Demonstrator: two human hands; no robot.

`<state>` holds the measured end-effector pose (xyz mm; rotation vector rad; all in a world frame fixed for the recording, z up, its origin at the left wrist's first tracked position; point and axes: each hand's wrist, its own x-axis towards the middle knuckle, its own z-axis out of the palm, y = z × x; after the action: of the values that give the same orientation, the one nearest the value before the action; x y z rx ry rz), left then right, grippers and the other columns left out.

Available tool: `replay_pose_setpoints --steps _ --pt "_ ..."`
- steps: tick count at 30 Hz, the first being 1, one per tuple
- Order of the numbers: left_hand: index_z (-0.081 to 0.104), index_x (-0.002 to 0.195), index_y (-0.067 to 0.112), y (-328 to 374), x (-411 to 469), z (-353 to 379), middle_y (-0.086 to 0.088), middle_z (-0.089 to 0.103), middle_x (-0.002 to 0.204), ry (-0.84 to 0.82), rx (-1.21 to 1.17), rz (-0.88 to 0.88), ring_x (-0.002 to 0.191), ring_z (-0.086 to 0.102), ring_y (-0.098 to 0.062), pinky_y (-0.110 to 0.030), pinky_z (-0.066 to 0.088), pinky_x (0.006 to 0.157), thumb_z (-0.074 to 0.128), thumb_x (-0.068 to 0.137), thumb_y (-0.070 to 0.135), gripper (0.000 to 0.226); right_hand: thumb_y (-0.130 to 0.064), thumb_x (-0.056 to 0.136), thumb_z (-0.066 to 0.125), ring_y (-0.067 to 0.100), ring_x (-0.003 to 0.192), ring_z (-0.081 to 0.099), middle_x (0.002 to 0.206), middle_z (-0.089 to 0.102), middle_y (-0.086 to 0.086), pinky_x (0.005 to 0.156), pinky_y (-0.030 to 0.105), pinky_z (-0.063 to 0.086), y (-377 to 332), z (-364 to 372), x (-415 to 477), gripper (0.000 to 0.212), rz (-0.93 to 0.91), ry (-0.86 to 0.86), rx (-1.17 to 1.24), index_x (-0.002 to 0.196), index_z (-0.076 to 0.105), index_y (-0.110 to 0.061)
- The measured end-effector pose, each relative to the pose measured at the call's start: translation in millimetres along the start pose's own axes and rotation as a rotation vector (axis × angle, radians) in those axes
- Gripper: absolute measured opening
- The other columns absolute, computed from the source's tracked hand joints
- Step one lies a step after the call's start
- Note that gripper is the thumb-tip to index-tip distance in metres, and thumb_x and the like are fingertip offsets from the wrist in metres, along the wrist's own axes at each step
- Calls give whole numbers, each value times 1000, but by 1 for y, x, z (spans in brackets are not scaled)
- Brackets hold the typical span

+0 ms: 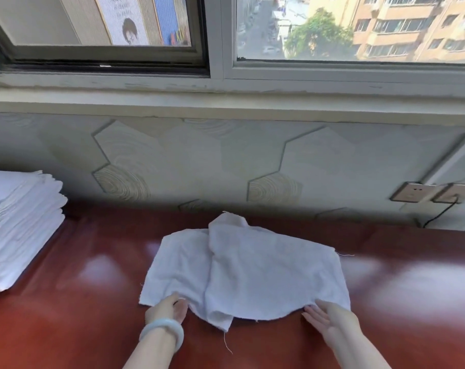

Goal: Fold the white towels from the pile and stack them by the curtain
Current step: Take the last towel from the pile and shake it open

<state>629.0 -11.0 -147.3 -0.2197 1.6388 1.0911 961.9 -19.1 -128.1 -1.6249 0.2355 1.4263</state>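
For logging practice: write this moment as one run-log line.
left-hand grip: holds rumpled white cloth towel, near edge | right-hand grip: open at same edge | folded white towel stack: at left

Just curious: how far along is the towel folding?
Done: a stack of folded towels sits at left on the table. In hand: one rumpled towel, unfolded, left hand pinching its near edge, right hand open beside it. Left: folding and stacking it; no pile in view.

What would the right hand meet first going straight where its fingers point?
The white towel: the right hand aims straight fingers forward-left at its near edge, apparently right at it; whether they touch is unclear.
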Motion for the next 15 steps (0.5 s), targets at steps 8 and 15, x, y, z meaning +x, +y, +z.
replay_pose_setpoints --steps 8,15 --pt "54 97 5 10 -8 14 -6 55 88 -182 -198 -83 91 55 -18 -27 46 86 55 98 16 11 1 94 54 14 68 51 82 51 5 63 24 42 -9 18 3 44 59 13 230 137 46 -5" --pt "53 127 11 43 -51 11 -18 65 119 -342 -53 363 100 65 -28 -43 50 92 54 89 -9 43 13 82 47 19 66 49 68 53 4 55 19 50 -36 24 -27 33 -498 -11 161 77 63 -16"
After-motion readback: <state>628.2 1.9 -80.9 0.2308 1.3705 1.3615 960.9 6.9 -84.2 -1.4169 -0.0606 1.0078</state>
